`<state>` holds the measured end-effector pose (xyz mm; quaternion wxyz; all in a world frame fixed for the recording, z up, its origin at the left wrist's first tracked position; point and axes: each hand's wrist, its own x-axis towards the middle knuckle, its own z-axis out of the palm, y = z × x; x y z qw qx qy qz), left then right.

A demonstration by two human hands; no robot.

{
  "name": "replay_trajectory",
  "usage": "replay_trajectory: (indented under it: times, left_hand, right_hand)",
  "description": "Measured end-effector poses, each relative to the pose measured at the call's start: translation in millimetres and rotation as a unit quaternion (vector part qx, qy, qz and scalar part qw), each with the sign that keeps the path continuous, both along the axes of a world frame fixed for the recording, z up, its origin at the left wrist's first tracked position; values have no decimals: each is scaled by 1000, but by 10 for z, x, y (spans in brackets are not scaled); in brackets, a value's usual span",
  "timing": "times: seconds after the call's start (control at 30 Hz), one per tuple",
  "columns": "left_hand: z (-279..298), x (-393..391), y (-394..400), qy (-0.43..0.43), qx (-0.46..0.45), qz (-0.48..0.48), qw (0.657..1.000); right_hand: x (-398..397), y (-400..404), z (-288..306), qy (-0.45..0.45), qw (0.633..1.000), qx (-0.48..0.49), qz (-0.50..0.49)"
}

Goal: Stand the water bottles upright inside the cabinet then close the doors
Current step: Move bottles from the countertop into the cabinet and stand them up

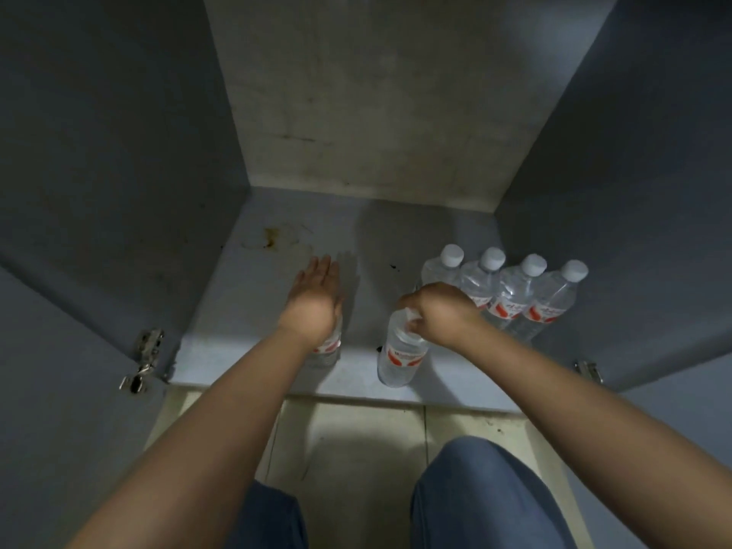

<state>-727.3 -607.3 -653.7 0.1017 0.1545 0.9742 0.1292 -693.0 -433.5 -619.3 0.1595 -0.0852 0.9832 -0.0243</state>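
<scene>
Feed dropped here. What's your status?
Right hand gripping bottle by its top. Left hand open above another bottle. Four bottles upright. Doors open.

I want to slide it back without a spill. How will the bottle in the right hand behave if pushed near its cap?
The bottle looks tall and narrow, so a push near the cap, where the right hand grips it, would likely tip it rather than slide it. It seems full of water, so probably heavy for its size. Its thin clear plastic may flex when squeezed.
</scene>
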Motion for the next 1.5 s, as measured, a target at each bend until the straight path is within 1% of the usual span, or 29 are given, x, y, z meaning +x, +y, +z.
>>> replay_trajectory:
  times: [0.1,0.3,0.4,0.57,0.63,0.7,0.77,0.87,0.93,1.0,1.07,1.13,1.23,1.33,1.43,1.5]
  left_hand:
    - [-24,-45,0,-12,-7,-9,1000]
    - [-23,-105,-116,-34,-10,0,999]
    - [-39,-123,-76,-36,5,-1,999]
    - [-53,-161,-67,-31,19,7,999]
    - [-45,-161,-64,-27,21,9,999]
    - [-30,-152,-45,-26,20,7,999]
    - [-16,-148,-35,-25,14,4,1000]
    - [12,-124,-52,-27,6,3,1000]
    - [42,-102,-61,-32,1,3,999]
    - [54,-96,-54,-36,-3,5,999]
    - [42,-111,-40,-33,-8,1,999]
    - [34,-127,-34,-34,-9,-1,999]
    - [43,-121,-54,-39,-8,3,999]
    - [32,-116,-70,-36,-17,0,999]
    - [34,-113,-59,-40,-16,-2,999]
    - [38,-115,-57,-43,-10,-2,999]
  right_hand:
    - [-73,-15,5,8,1000,8,-18]
    - [-302,-44,36,13,998,-25,-59]
    - [-405,-44,19,32,997,-32,-55]
    - [-507,-6,-18,52,995,-40,-79]
    - [-544,-18,5,58,994,-28,-92]
    - [-586,-52,46,55,992,7,-116]
    - [-653,-76,66,40,990,37,-134]
    - [-723,-91,56,9,988,51,-145]
    - [-713,-73,85,-5,990,47,-132]
    - [-659,-4,138,-22,996,5,-83]
    - [-613,112,147,-39,999,-2,-5]
    - [-595,193,94,-45,999,-8,18]
    - [-590,211,42,-28,999,-29,21]
    - [-611,171,55,-10,999,-30,17]
    - [-636,112,63,5,999,-27,-22]
    - [-657,79,71,2,999,-5,-37]
